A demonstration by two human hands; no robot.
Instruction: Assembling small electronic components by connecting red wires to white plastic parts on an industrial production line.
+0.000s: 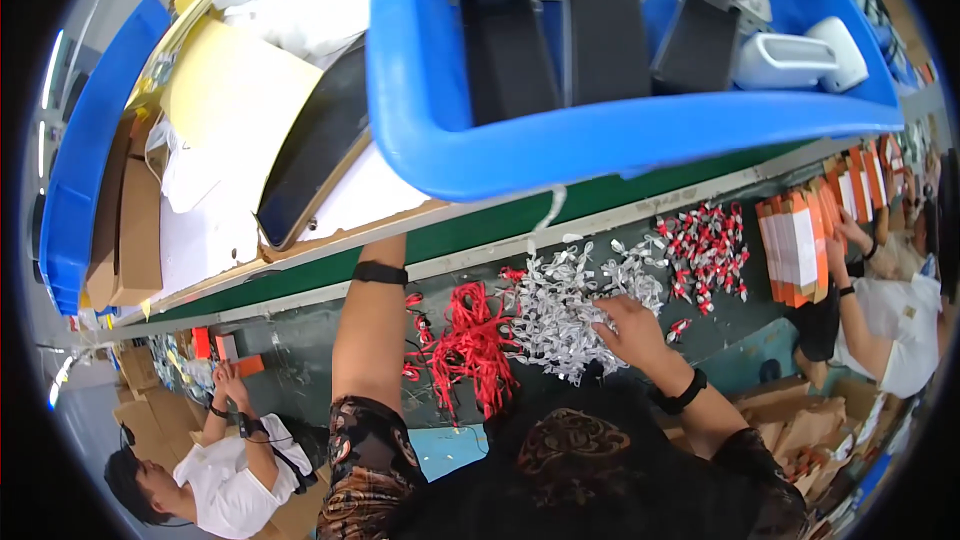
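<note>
My right hand (637, 334) reaches over a pile of small white looped cords (560, 315) on the dark green bench. Its thumb and fingers are apart and loosely bent at the pile's right edge, with nothing visible between them. My left forearm (368, 340) stretches forward, and beyond the wristband the hand disappears behind the edge of the shelf. To the right of that forearm lies a heap of red cords (470, 345). A pile of small red-and-white pieces (706, 252) sits beyond the white cords, on the right.
Overhead, a blue bin (600, 145) holding black devices stands on the shelf (210, 275), beside a dark flat panel (318, 145). Orange-and-white boxes (795, 245) stand in a row at right. One co-worker (235, 470) sits at left, another (890, 330) at right.
</note>
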